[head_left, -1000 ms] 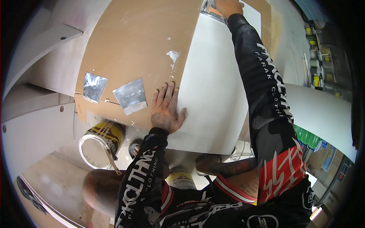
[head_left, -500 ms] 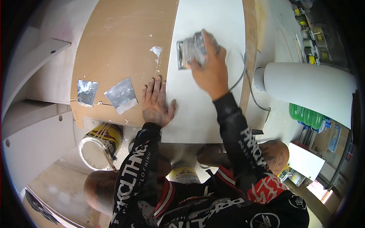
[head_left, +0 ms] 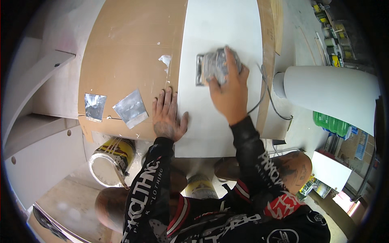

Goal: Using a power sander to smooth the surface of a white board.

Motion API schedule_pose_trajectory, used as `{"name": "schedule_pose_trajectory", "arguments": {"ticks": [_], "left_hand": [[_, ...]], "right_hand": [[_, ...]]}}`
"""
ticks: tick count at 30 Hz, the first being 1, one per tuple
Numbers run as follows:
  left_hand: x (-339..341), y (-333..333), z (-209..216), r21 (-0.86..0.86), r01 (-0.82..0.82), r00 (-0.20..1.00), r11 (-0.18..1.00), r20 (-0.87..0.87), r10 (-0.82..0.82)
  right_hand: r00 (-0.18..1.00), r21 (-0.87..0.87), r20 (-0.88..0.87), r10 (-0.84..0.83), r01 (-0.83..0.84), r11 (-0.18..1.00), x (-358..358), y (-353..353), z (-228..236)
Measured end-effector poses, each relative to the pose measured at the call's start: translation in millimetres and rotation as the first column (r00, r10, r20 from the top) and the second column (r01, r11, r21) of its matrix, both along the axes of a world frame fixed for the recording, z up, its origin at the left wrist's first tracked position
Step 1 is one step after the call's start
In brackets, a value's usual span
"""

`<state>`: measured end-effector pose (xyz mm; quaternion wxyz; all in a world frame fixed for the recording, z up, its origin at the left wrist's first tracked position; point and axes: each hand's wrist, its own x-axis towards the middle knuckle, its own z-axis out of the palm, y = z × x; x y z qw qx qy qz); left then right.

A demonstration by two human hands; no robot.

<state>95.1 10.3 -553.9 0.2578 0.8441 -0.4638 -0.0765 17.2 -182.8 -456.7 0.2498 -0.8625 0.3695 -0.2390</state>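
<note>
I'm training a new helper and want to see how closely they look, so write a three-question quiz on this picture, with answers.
1. Which hand holds the sander on the white panel?
2. True or false: the left hand is clenched in a fist.
3. How many silvery squares lie on the brown cardboard? A) one; B) two; C) four.

Key:
1. The right hand.
2. False; it lies flat, palm down.
3. B.

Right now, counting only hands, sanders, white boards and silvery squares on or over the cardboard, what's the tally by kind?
Hands: 2 (left hand flat, right hand gripping)
Sander: 1
White board: 1
Silvery squares: 2
Total: 6
</note>
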Motion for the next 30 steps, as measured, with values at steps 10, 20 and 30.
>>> {"name": "schedule_pose_trajectory", "arguments": {"ticks": [10, 20, 30], "left_hand": [[4, 6, 1, 0.046, 0.005, 1.000, 0.999, 0.009, -0.006], [5, 8, -3, -0.006, 0.023, 1.000, 1.000, 0.019, -0.023], [2, 5, -5, 0.024, 0.017, 1.000, 1.000, 0.023, -0.018]], "right_hand": [[1.000, -0.171, 0.020, 0.019, -0.016, 0.985, 129, -191, -34], [0.938, -0.408, -0.343, -0.038, -0.113, 0.906, 147, -255, -43], [0.995, -0.004, -0.103, -0.004, 0.004, 1.000, -4, -54, -1]]}}
